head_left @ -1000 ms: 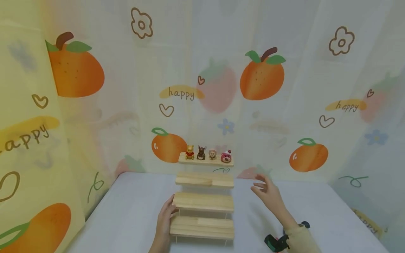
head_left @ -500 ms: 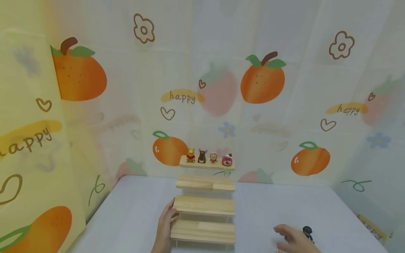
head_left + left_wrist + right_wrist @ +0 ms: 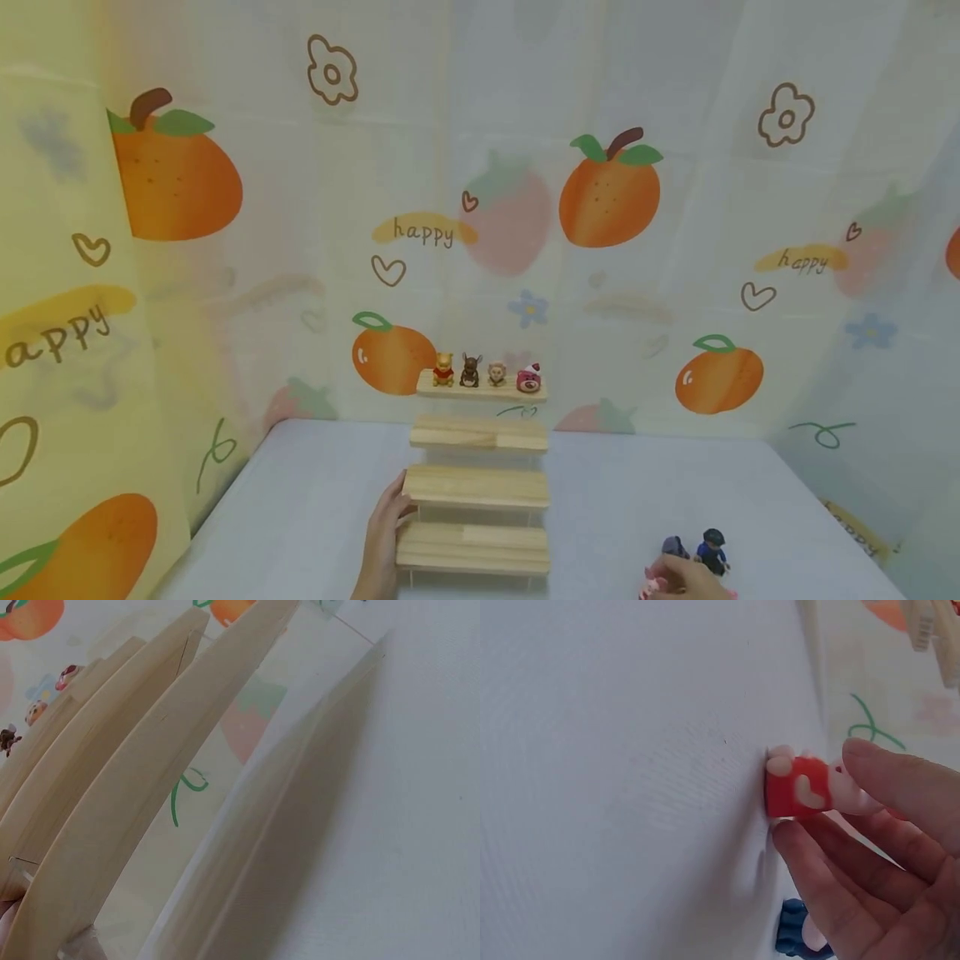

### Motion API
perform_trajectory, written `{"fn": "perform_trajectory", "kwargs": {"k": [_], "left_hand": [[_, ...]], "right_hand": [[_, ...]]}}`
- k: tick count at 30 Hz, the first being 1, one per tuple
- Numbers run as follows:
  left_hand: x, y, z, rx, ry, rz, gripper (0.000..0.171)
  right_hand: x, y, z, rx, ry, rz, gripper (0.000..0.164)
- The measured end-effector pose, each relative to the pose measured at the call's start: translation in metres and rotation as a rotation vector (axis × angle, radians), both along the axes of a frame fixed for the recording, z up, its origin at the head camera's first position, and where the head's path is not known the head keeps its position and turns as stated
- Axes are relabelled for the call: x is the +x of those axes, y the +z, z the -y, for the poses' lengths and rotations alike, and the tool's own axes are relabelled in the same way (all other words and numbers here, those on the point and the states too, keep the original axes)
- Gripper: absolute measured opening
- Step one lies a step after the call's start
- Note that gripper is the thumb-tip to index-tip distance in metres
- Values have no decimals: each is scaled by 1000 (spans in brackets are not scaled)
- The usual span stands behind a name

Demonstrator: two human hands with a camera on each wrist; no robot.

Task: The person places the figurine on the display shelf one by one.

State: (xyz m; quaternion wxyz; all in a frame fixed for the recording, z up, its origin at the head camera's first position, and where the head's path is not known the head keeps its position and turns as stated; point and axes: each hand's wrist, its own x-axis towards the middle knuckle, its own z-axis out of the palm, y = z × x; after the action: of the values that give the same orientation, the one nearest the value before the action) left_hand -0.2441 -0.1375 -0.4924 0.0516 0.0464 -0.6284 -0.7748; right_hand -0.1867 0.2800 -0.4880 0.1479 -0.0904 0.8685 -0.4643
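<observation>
My right hand point(image 3: 686, 577) is low on the right of the white table, its thumb and fingers round a small red-and-pink figurine point(image 3: 799, 786). The figurine's base is close over the tabletop in the right wrist view. Beside the hand stand a grey-blue figurine point(image 3: 674, 546) and a dark-capped figurine in blue point(image 3: 712, 550). My left hand point(image 3: 381, 537) grips the left edge of a stepped wooden display shelf point(image 3: 476, 486), at its lower tiers. In the left wrist view only a bit of a finger point(image 3: 7, 919) shows behind the shelf boards.
On the top tier sit a yellow bear in a red shirt point(image 3: 443, 371), a brown long-eared figurine point(image 3: 470, 372), a pale figurine point(image 3: 497, 374) and a pink bear point(image 3: 528, 379). A fruit-printed curtain point(image 3: 480, 125) hangs behind the table point(image 3: 300, 500).
My right hand has come down from beside the upper tiers to the figurines at the lower right and taken hold of the red-and-pink one. The left hand stays at the shelf.
</observation>
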Motion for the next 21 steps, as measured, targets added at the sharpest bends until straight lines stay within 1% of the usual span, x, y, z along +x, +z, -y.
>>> {"fn": "perform_trajectory", "kwargs": {"k": [3, 5, 8, 11, 13, 14, 17, 19, 21], "left_hand": [[0, -1, 1, 4, 4, -9, 53], [0, -1, 1, 6, 11, -10, 53], [-1, 0, 0, 10, 22, -9, 52], [-1, 0, 1, 4, 16, -16, 51], [-1, 0, 1, 7, 12, -23, 50], [-1, 0, 1, 11, 7, -31, 50], [0, 1, 0, 18, 0, -34, 50], [0, 2, 0, 24, -1, -32, 51], [1, 3, 0, 16, 0, -31, 51]], "right_hand": [[0, -2, 3, 34, 26, -74, 18], [0, -2, 5, 38, 41, -99, 17], [-2, -2, 9, 35, 49, -110, 17], [-4, -2, 14, 28, 43, -97, 18], [-6, -1, 18, 36, 39, -117, 20], [-8, 0, 20, 35, 25, -114, 22], [-12, 8, 26, 11, -4, -100, 28], [-15, 18, 34, -48, -16, -93, 29], [-18, 31, 44, -101, -15, -109, 27]]}}
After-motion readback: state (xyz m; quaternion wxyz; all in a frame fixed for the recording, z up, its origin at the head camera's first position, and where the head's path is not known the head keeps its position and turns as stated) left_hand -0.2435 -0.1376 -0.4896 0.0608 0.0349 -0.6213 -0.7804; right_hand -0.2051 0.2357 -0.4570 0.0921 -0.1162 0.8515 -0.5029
